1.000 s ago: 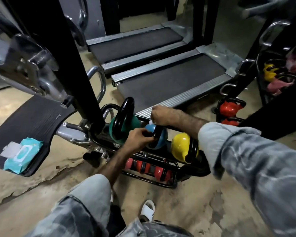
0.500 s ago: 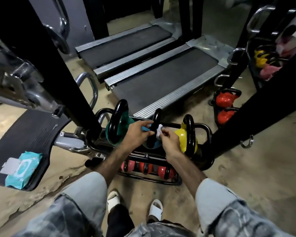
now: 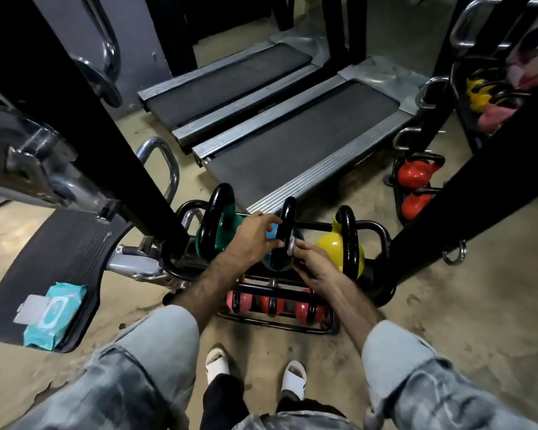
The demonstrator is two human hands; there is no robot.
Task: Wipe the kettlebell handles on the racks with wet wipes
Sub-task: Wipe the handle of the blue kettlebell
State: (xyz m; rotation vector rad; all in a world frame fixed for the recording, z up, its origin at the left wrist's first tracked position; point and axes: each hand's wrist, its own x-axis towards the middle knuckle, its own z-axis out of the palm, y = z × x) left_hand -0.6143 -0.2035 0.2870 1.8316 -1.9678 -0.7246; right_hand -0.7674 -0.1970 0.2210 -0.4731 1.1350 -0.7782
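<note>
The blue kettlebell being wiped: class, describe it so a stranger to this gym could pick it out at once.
Find the low black rack on the floor in front of the nearer treadmill. Its top tier holds three kettlebells; the blue kettlebell is the middle one, between the green kettlebell and the yellow kettlebell. Only it has both hands at its black handle.

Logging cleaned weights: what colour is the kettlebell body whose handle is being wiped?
Blue kettlebell body, between both hands; head view.
</note>
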